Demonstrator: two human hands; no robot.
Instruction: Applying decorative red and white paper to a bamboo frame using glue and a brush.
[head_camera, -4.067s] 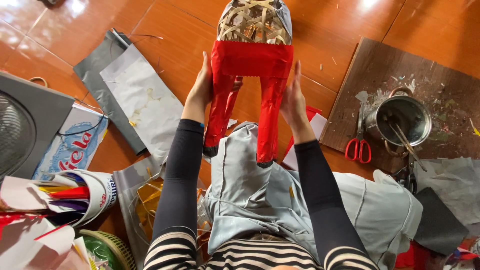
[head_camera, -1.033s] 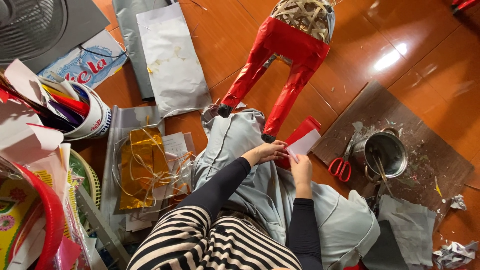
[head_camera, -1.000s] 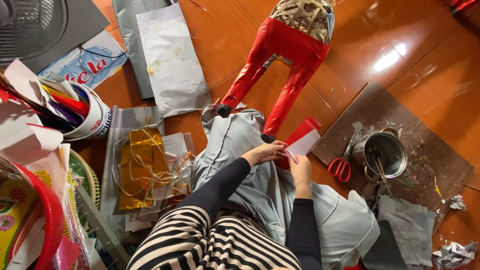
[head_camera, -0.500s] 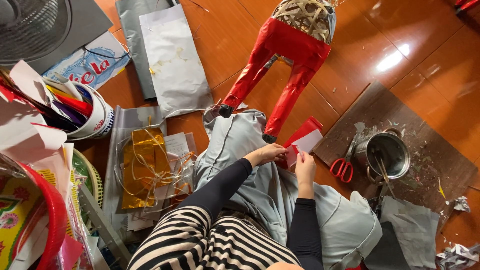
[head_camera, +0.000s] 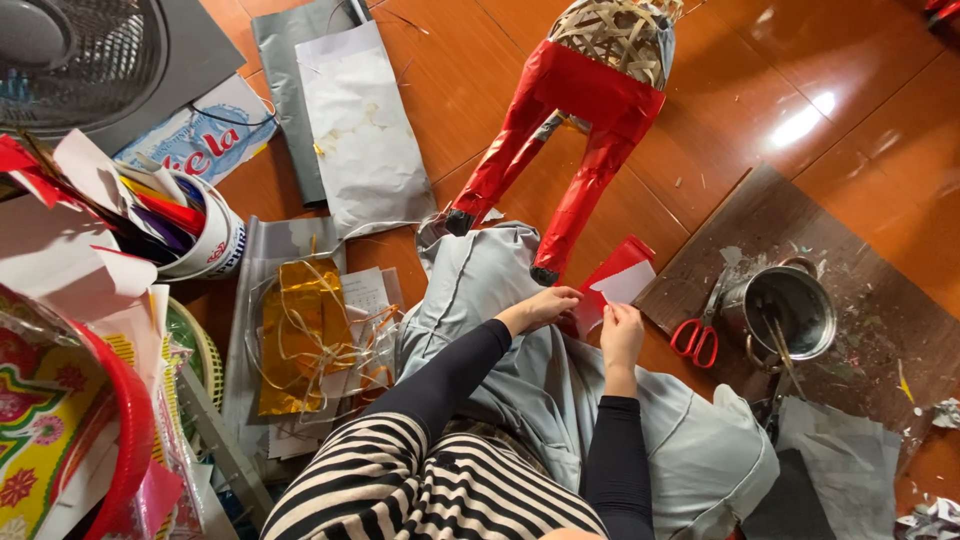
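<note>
I sit on an orange wooden floor in grey trousers. My left hand (head_camera: 545, 305) and my right hand (head_camera: 622, 330) both pinch a small sheet of red paper (head_camera: 612, 285) with a white underside, held just above my knee. Beyond it lies a woven bamboo figure (head_camera: 612, 35) whose two legs are covered in red paper (head_camera: 560, 140), their dark tips resting against my trouser leg.
Red-handled scissors (head_camera: 697, 338) and a small metal pot (head_camera: 790, 312) with a stick in it sit on a dark board (head_camera: 880, 260) at right. Silver sheets (head_camera: 360, 120), gold foil (head_camera: 305, 330), a cup of paper rolls (head_camera: 195, 225) and a fan (head_camera: 70, 50) lie at left.
Four seconds ago both hands held the figure's red legs; it now lies on the floor. Over the last second my hands have held the red sheet, shifting slightly.
</note>
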